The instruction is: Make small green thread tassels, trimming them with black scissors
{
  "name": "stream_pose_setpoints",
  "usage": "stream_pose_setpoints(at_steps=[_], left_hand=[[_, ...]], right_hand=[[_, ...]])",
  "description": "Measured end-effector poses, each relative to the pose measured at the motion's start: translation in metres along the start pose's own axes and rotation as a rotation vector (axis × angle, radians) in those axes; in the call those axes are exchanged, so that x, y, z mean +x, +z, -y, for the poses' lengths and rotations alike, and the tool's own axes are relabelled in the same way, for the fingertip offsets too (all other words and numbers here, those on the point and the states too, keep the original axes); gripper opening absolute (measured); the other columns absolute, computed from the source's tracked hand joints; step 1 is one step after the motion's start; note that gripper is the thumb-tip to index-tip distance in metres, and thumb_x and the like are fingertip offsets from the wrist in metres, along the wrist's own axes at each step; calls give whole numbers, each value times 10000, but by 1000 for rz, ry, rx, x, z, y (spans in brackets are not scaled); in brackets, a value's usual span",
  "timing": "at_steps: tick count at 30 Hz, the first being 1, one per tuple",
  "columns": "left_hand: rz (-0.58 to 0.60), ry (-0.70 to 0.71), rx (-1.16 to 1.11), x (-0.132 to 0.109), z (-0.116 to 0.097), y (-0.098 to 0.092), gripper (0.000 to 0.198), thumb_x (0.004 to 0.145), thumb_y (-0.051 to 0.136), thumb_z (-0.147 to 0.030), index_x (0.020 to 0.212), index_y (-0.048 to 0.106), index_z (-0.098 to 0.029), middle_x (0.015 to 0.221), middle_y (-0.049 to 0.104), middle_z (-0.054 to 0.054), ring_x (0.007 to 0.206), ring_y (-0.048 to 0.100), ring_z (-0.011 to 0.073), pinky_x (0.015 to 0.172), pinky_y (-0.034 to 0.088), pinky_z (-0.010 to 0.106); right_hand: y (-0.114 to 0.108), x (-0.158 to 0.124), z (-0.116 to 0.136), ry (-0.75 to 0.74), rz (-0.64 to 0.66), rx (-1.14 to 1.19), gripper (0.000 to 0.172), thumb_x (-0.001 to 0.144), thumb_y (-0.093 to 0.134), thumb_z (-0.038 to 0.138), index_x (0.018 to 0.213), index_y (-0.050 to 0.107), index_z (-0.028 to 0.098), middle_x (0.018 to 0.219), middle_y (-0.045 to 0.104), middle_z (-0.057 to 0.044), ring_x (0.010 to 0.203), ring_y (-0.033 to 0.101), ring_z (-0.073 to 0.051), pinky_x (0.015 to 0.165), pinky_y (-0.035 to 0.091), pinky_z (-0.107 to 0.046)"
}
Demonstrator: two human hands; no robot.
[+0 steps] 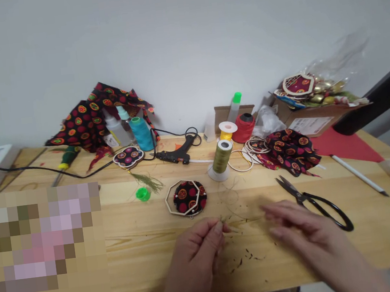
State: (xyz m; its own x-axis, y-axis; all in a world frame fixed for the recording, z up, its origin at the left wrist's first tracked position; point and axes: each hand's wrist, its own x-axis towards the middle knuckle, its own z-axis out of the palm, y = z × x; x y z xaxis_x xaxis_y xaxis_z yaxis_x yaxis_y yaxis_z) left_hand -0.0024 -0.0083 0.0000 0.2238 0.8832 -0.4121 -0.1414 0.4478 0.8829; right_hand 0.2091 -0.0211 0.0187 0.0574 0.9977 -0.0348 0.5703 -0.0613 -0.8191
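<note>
The left hand (196, 255) is pinching thread (223, 219) in closed fingers; the right hand (309, 236), blurred, fingers parted, is perhaps holding it too. Threadwork is looking begun but unfinished.

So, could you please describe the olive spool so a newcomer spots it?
On the wooden table, find the black glue gun. To its right stands the olive spool on a pale flared base, its colour unlike the yellow spool and red spool behind.
</note>
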Motion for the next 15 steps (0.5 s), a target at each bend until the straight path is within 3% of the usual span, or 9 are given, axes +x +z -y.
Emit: stream_pose_setpoints(at_steps=[2,5,11,15], left_hand=[[11,28,67,-2,-2,2,245,814,610,-372,686,662,-171,516,403,-65,474,307,89,441,224,213],[33,74,140,-3,-4,3,280,831,580,-349,602,602,-190,506,376,-67,484,307,103,453,242,224],[67,54,193,-4,-5,3,293,846,543,-359,614,608,-190,515,346,-68,485,277,105,444,202,234],[104,38,216,-4,-7,4,264,850,539,-363,738,691,-179,521,341,-67,494,285,106,455,205,234]], right_hand=[[25,4,18,110,130,325,312,678,711,332,974,749,240,838,670,-49,750,611,-193,678,520,-318],[49,10,28,189,179,578,303,596,768,249,899,773,242,732,619,-2,682,561,-145,653,485,-279],[56,16,28,165,209,693,141,627,773,235,767,788,232,715,647,-4,720,576,-149,693,451,-271],[55,16,30,161,196,703,16,640,760,210,634,754,197,645,624,9,659,562,-133,638,439,-248]])
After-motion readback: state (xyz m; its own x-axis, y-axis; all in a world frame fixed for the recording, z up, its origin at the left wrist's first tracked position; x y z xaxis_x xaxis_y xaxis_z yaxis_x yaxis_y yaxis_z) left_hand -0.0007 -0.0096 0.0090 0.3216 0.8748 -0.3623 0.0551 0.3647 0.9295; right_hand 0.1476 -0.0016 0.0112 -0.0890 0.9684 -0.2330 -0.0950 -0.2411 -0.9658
